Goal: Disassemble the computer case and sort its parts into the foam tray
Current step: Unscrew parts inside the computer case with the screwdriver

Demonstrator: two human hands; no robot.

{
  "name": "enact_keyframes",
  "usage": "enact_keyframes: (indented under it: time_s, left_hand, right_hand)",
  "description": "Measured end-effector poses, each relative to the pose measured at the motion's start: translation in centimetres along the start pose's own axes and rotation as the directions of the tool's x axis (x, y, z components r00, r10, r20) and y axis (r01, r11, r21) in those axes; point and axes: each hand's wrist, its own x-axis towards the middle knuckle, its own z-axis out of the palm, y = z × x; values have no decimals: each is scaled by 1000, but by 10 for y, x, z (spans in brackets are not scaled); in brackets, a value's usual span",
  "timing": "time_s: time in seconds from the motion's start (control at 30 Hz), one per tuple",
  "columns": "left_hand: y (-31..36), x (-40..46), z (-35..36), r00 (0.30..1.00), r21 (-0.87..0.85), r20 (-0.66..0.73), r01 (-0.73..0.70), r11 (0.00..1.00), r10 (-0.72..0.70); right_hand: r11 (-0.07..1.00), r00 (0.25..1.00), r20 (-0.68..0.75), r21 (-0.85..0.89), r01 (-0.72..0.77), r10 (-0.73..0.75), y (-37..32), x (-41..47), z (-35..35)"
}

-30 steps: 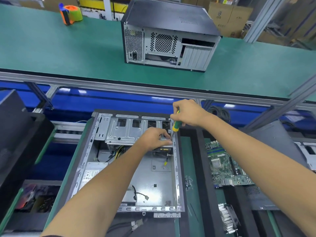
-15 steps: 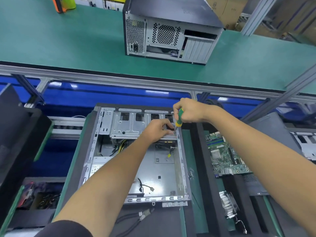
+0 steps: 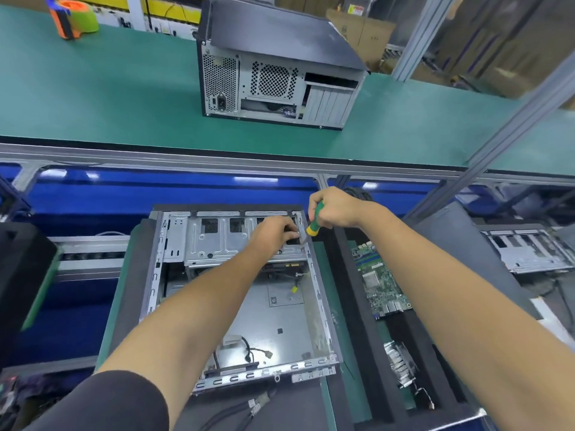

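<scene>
Head view shows the job well along: motherboard [image 3: 381,283] and heatsink [image 3: 399,363] already lie in the foam tray [image 3: 361,306] to the right, while the open computer case [image 3: 236,293] keeps its drive cage [image 3: 217,241], where the left hand [image 3: 273,233] pinches near the far-right corner and the right hand [image 3: 334,208] grips a screwdriver [image 3: 314,220].
</scene>
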Motion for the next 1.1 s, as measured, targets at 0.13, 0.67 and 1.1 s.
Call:
enact_keyframes:
  time_s: [0.13, 0.67, 1.1]
  left_hand:
    - [-6, 2, 2, 999, 20, -2, -45, 999, 45]
    - [7, 33, -20, 915, 494, 362, -351, 795, 179]
    - [-13, 27, -18, 974, 100, 134, -199, 975, 185]
  right_hand:
    - [1000, 1000, 5, 1, -2, 2, 2, 3, 0]
    - [999, 1000, -12, -42, 13, -14, -1, 13, 9]
    - [999, 1000, 7, -26, 22, -21, 0, 13, 7]
